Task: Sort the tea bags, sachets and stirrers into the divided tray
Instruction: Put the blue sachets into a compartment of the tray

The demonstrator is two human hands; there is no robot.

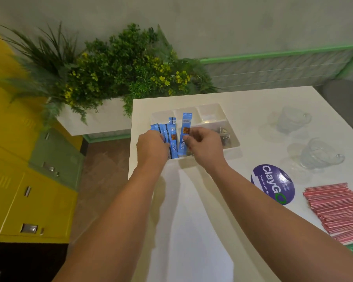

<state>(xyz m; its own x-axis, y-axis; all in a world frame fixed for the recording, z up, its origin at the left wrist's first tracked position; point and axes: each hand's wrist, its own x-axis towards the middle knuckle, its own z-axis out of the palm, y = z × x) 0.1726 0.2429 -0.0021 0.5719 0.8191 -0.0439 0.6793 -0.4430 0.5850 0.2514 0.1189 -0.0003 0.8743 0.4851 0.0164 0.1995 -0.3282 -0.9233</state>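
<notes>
Stirrers [336, 210] lie heaped on the table [191, 220] to the right, well apart from the tray [220, 106], so unsorted. Farther on, the left hand [151, 147] grips a fan of blue sachets [165, 132] at the tray's left side; the right hand [204, 145] pinches a single sachet [185, 123] beside them. Sorting looks early.

Bright, even light. Tray [210, 110] throws a soft shadow on the white desk [252, 110]. Wide-angle bending at the edges; plants [110, 64] blurred.

The white desk [191, 220] carries a far glass cup [291, 119], a near glass cup [319, 154] and a purple sticker [273, 184]. A planter [96, 119] and yellow lockers [29, 200] stand left of the desk.
</notes>
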